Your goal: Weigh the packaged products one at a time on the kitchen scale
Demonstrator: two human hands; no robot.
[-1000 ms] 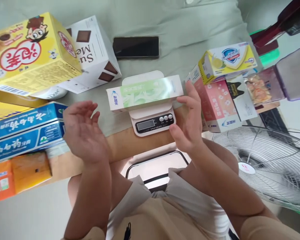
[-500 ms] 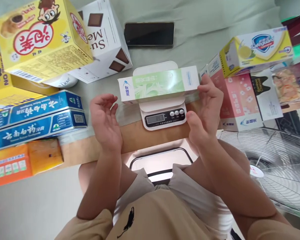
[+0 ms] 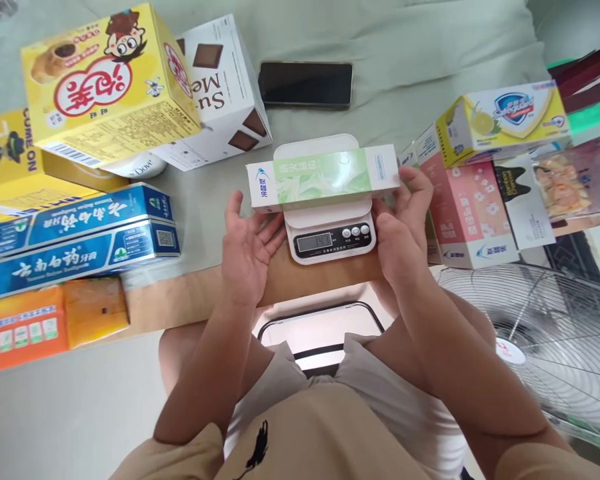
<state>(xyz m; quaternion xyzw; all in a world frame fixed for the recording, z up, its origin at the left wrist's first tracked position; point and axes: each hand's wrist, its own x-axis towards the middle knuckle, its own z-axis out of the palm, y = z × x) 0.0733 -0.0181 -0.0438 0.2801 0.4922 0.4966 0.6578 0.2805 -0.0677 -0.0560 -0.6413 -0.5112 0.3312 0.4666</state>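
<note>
A long green and white toothpaste box [image 3: 325, 175] lies across the platform of a white kitchen scale [image 3: 300, 219], its ends overhanging both sides. The scale's display [image 3: 315, 242] shows digits too blurred to read. My left hand [image 3: 250, 250] is open, palm up, with its fingers reaching toward the scale's left side just below the box end. On the other side, my right hand [image 3: 405, 230] is open beside the scale, fingers apart and bent, close to the right end of the box. Whether either hand touches the scale or box I cannot tell.
Left stand a yellow snack box [image 3: 115, 100], a white chocolate box [image 3: 220, 93], blue toothpaste boxes [image 3: 90, 260] and an orange pack [image 3: 25, 330]. A phone [image 3: 306, 85] lies behind the scale. Right are a Safeguard box [image 3: 515, 123], a pink box [image 3: 470, 207] and a fan [image 3: 555, 333].
My left hand has moved right, toward the scale, and turned palm up. My right hand has shifted slightly inward. The camera view has shifted a little; the box stays on the scale.
</note>
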